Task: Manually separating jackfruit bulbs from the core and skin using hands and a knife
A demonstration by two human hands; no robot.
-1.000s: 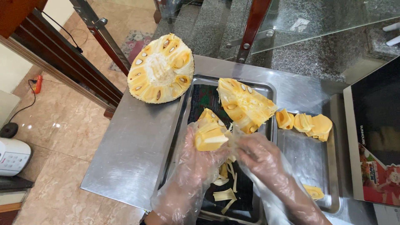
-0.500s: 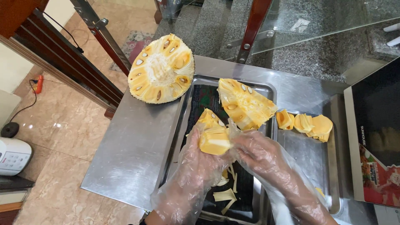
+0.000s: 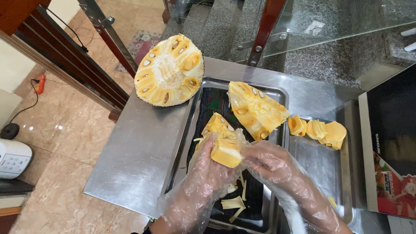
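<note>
A: Where is the jackfruit half [image 3: 169, 72] placed?
B: On the table [image 3: 130, 160], left of the tray [image 3: 277, 93]. A wedge [image 3: 255, 109] is laid inside; pods [image 3: 318, 130] are kept right.

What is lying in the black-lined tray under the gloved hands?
In the tray lie a large jackfruit wedge and pale strips. The left hand and right hand grip a jackfruit chunk; whatever lies directly beneath them is covered.

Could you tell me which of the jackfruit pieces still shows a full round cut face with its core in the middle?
The jackfruit half on the steel table, outside the trays; the wedge and the held piece are irregular chunks.
</note>
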